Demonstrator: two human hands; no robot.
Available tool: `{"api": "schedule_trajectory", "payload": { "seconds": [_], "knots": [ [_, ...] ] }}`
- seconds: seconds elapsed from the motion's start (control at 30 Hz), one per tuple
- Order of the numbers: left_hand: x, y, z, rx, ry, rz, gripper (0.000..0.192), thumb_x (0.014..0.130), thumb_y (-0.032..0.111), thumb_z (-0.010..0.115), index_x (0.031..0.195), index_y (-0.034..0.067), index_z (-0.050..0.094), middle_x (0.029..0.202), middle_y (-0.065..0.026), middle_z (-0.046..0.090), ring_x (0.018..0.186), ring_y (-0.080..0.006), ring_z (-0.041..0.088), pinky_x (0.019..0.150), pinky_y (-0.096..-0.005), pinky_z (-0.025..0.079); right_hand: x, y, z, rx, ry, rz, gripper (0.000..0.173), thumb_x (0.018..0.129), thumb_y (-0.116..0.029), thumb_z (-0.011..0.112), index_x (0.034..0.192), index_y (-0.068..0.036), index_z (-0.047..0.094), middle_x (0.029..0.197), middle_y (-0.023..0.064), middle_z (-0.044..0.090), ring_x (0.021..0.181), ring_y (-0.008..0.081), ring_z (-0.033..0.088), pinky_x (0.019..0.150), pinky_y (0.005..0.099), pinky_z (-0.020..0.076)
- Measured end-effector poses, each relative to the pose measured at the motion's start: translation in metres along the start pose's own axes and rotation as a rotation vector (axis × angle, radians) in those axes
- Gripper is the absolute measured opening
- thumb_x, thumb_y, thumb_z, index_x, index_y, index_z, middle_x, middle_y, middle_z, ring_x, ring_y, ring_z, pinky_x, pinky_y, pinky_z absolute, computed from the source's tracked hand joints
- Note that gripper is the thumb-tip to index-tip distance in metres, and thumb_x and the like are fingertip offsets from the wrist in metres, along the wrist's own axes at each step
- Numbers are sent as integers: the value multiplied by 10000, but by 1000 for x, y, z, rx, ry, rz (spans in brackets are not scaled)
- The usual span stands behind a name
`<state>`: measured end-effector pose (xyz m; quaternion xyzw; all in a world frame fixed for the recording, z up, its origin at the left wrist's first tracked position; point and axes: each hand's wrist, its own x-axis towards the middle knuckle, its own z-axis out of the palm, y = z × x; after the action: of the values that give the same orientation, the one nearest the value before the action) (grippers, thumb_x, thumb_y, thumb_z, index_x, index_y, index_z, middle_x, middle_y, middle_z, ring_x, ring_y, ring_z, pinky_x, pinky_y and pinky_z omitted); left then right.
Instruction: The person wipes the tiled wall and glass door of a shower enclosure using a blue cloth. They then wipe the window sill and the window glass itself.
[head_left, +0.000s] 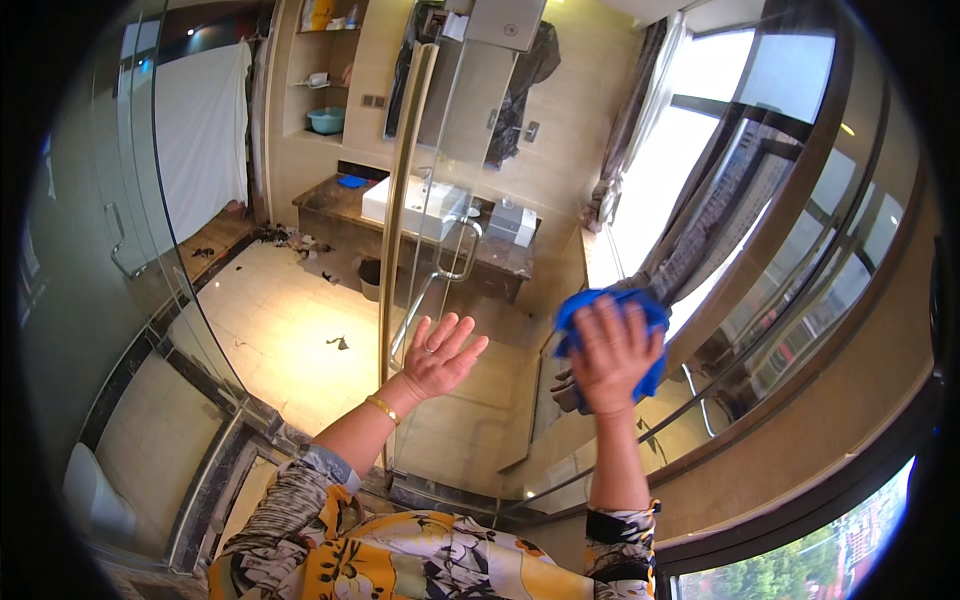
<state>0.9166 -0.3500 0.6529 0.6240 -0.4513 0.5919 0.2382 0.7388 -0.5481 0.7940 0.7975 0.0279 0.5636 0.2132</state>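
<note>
My right hand (613, 358) lies with spread fingers over a bunched blue cloth (651, 300), holding it against a clear glass panel (517, 390). Both hand and cloth look slightly blurred. To the left, my left hand (446, 358) is raised with its fingers apart and nothing in it. It is beside the metal door handle (466, 251) and the gold-coloured edge strip (405, 187) of the glass door; whether the palm touches the glass I cannot tell.
Beyond the glass stand a white basin (382, 204), a tissue box (512, 223) on a dark stone counter (322, 196), and a bucket (370, 277) below. Dark scraps (339, 342) litter the tiled floor. Another glass door (124, 247) is at left, a window (694, 135) at right.
</note>
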Motion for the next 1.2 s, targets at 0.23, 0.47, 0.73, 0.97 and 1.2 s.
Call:
{"api": "schedule_trajectory", "payload": {
  "seconds": [0.23,0.47,0.73,0.97,1.2],
  "knots": [
    [-2,1,-5,-54,4,7,469,863,208,639,1330,211,586,1482,-77,472,1434,-264,346,1202,-488,151,33,-2,4,-102,124,170,472,796,-244,716,1262,-191,655,1388,53,571,1322,307,464,1117,502,188],
    [2,-2,-21,-304,-50,-35,348,843,104,636,1186,161,667,1443,-70,517,1400,-251,402,1196,-441,218,-38,-61,24,66,-159,-270,430,815,-217,614,1236,-276,670,1372,-89,567,1215,146,532,1009,461,331],
    [-28,20,-78,-480,-156,-175,223,781,53,674,997,105,682,1343,-114,578,1224,-294,556,1050,-442,417,81,-64,17,150,-4,-165,447,778,-152,632,1220,-204,668,1352,-19,588,1233,209,542,1046,481,286],
    [-17,25,-105,-555,-112,-107,189,748,50,690,936,73,688,1278,-136,602,1120,-292,608,921,-423,507,47,-132,63,261,-186,-424,484,780,-191,605,1263,-201,643,1417,-21,530,1272,184,501,1002,459,357],
    [-54,23,-128,-546,-233,-173,231,697,-8,656,919,47,692,1203,-177,629,1049,-336,629,856,-422,520,-50,-122,72,358,-378,-671,493,842,-195,537,1322,-100,590,1471,24,475,1324,186,432,1077,426,363]
  ]
}}
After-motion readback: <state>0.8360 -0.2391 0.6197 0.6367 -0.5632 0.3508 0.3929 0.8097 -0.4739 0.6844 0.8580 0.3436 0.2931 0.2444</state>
